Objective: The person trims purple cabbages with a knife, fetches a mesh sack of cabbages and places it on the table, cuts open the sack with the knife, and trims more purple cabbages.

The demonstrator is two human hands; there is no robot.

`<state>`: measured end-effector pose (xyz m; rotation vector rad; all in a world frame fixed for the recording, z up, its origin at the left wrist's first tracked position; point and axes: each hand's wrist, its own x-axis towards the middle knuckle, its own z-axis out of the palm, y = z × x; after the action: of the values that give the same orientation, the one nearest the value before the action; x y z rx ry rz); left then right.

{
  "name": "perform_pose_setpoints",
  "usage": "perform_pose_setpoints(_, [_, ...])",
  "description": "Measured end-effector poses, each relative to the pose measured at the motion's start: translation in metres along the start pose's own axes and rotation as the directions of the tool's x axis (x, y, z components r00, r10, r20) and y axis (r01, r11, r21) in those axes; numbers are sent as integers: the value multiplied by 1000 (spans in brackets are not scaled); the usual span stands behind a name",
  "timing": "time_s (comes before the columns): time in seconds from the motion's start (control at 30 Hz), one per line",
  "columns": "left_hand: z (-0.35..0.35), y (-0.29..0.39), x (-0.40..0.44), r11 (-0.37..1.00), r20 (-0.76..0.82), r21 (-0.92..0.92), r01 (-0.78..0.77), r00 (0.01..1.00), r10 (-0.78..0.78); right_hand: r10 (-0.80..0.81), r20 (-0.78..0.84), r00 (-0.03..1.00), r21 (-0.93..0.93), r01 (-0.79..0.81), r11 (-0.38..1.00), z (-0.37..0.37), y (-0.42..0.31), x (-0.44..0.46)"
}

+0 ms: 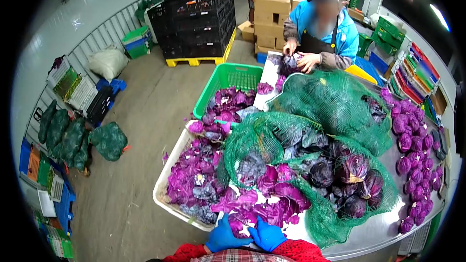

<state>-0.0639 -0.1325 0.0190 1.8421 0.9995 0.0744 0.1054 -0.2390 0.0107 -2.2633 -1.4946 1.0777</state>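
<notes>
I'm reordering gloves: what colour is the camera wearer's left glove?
The left glove is blue; see the head view.

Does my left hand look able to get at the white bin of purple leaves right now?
Probably yes: the white bin stands close beside your left hand, and nothing visible blocks its near edge. That hand is busy at a purple cabbage, though.

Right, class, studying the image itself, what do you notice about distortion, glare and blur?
Head view: wide-angle distortion, with black corners and the metal table's edge looking bowed; head view: a glaring white streak at upper right; head view: a smooth blur patch over the co-worker, while the purple leaves look fairly crisp.
</notes>
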Motion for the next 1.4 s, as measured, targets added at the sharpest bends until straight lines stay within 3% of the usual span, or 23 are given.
perform_pose_setpoints(0.07, [13,-17,6,991,-54,92,100,994,-96,-23,-129,991,-53,16,998,4,1,11])
perform_pose_setpoints(0.17, [8,5,12,979,-38,143,142,990,-138,109,-238,965,225,-54,973,8,12,25])
perform_pose_setpoints(0.2, [6,9,9,981,-44,143,128,991,-123,75,-317,946,259,11,966,6,17,31])
perform_pose_setpoints(0.27, [-3,15,4,990,-19,108,92,996,-90,175,-307,936,335,-65,940,12,39,53])
perform_pose_setpoints(0.33, [4,-8,-2,999,-24,41,-7,1000,8,163,-363,918,390,-10,921,6,34,49])
perform_pose_setpoints(0.4, [-5,3,-10,965,-2,-258,-50,999,51,148,-284,947,480,6,877,-8,14,22])
perform_pose_setpoints(0.47, [17,-55,1,974,-113,-220,-48,993,24,21,-429,903,414,176,893,21,12,16])
perform_pose_setpoints(0.53, [-1,-16,-9,966,-197,-257,45,976,-97,-49,-528,848,366,279,888,22,5,9])
perform_pose_setpoints(0.6, [-5,-27,0,925,-208,-375,-62,978,-19,-38,-636,771,322,310,894,16,14,24])
perform_pose_setpoints(0.67, [-12,-14,0,953,-202,-268,-143,975,90,33,-710,703,248,206,947,-15,23,51])
perform_pose_setpoints(0.7, [-13,-12,0,982,-177,-140,-127,979,102,177,-706,686,279,39,959,-43,20,60])
perform_pose_setpoints(0.73, [-10,-8,-3,978,-159,-143,-153,979,130,274,-590,760,427,6,904,-67,33,72])
perform_pose_setpoints(0.77, [-11,2,-3,973,-156,-139,-183,975,160,13,-771,637,13,-4,1000,-71,53,85])
perform_pose_setpoints(0.8, [-11,11,-6,970,-143,-140,-198,974,178,-46,-798,600,-4,72,997,-89,34,72])
perform_pose_setpoints(0.87, [1,-4,3,950,-236,-85,-299,933,272,-278,-728,627,-78,327,942,-93,4,45])
perform_pose_setpoints(0.9, [2,-2,5,953,-225,-86,-289,938,264,-281,-631,723,-19,347,938,-78,-12,28])
perform_pose_setpoints(0.93, [12,-21,10,972,-231,-18,-236,947,225,-206,-436,876,43,249,967,-65,-25,11])
perform_pose_setpoints(0.97, [10,-22,9,970,-243,-4,-243,941,235,-238,-325,915,132,293,947,-37,-19,9])
perform_pose_setpoints(1.07, [13,-12,14,966,-215,57,-252,942,258,-107,-450,887,277,252,927,1,2,30])
perform_pose_setpoints(1.2, [13,-9,13,944,-231,174,-279,921,315,-70,-360,930,355,206,912,-10,22,45])
perform_pose_setpoints(1.3, [3,-21,7,976,-161,-61,-208,967,196,70,-470,880,438,164,884,-9,48,72])
perform_pose_setpoints(1.33, [2,-25,5,976,-160,-51,-211,967,201,146,-413,899,468,72,881,-14,53,71])
perform_pose_setpoints(1.4, [-4,-30,0,917,-154,-320,-238,968,197,159,-368,916,283,-53,958,-28,42,61])
